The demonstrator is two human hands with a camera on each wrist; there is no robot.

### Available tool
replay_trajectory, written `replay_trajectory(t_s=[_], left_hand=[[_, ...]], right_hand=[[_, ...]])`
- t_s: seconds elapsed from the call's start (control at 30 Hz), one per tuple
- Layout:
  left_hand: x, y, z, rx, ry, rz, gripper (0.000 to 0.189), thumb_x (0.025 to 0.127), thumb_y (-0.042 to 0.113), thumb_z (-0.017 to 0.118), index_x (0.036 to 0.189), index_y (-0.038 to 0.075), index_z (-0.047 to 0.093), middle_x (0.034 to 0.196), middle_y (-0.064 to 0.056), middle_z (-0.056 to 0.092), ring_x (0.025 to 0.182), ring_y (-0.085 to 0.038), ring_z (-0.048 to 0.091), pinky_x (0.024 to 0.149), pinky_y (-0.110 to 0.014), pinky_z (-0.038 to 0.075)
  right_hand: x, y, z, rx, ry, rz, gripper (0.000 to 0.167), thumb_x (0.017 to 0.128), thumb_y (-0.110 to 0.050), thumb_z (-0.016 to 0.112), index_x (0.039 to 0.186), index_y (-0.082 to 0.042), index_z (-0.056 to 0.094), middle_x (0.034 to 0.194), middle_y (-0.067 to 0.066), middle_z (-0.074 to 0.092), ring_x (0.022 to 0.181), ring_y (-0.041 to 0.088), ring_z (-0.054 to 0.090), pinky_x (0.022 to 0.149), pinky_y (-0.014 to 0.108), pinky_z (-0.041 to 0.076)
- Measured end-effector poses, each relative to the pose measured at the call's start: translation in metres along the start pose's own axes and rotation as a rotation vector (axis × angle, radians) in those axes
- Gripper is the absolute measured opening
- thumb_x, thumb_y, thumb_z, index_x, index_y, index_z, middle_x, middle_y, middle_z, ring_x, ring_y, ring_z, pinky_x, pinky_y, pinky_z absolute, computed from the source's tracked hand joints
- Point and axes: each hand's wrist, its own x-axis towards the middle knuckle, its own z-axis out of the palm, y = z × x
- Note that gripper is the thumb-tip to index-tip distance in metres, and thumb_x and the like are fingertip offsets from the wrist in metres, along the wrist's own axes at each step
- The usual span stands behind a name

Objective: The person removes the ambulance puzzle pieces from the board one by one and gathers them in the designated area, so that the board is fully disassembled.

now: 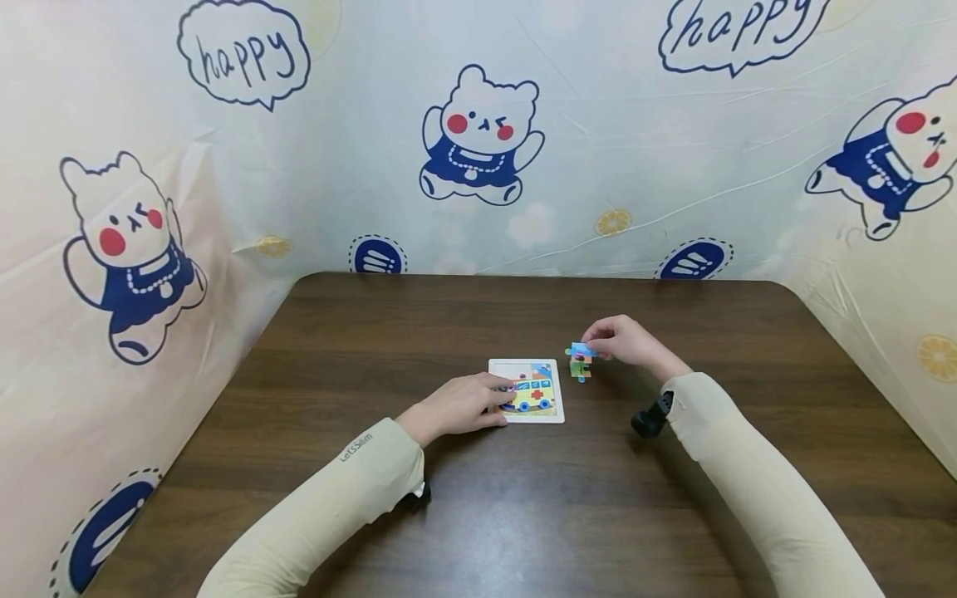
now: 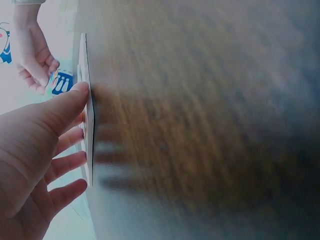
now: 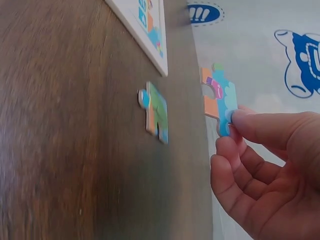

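My left hand [image 1: 459, 404] rests over the left side of a white-framed jigsaw puzzle board [image 1: 559, 407] with a yellow ambulance picture. In the left wrist view its thumb and loosely spread fingers touch the board's edge [image 2: 90, 135]. My right hand [image 1: 630, 340] pinches a blue and orange puzzle piece [image 3: 227, 95] between thumb and fingers, just right of the board. That piece is raised above the table, as the right wrist view shows. Below it a green puzzle piece [image 3: 157, 112] with a blue knob lies on the table. My left fingers cover part of the picture.
The brown wooden table [image 1: 478, 515] has rounded far corners. A patterned cloth [image 1: 598, 124] with bears and "happy" bubbles hangs behind and at both sides. Dark wrist cameras [image 1: 650, 419] sit at the cuffs of the pale sleeves [image 1: 748, 465].
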Motion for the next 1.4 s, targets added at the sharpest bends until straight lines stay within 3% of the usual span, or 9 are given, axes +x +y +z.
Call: replay_trajectory(t_s=[0.7, 1.0, 1.4], left_hand=[[0.001, 0.002, 0.001, -0.005, -0.013, -0.014, 0.045, 0.091, 0.035, 0.058, 0.129, 0.011, 0.055, 0.135, -0.005, 0.047, 0.124, -0.018, 0.041, 0.098, -0.034, 0.037], [0.001, 0.002, 0.001, -0.003, -0.015, -0.015, 0.046, 0.09, 0.034, 0.059, 0.129, 0.011, 0.055, 0.135, -0.005, 0.047, 0.125, -0.018, 0.041, 0.099, -0.034, 0.036], [0.001, 0.003, 0.0, 0.0, -0.033, -0.028, 0.047, 0.09, 0.035, 0.059, 0.13, 0.012, 0.055, 0.135, -0.005, 0.047, 0.125, -0.018, 0.04, 0.098, -0.034, 0.037]], right_hand=[[-0.011, 0.039, -0.011, 0.037, -0.073, 0.042, 0.012, 0.09, -0.001, 0.057, 0.094, 0.007, 0.064, 0.071, 0.006, 0.056, 0.063, 0.017, 0.05, 0.058, 0.028, 0.047], [-0.011, 0.043, -0.011, 0.03, -0.102, 0.102, 0.014, 0.091, -0.003, 0.055, 0.096, 0.005, 0.065, 0.078, 0.008, 0.057, 0.067, 0.021, 0.05, 0.062, 0.029, 0.047], [-0.01, 0.041, -0.011, -0.004, -0.104, 0.116, 0.015, 0.091, -0.004, 0.056, 0.098, 0.004, 0.067, 0.083, 0.009, 0.059, 0.067, 0.02, 0.05, 0.062, 0.028, 0.047]])
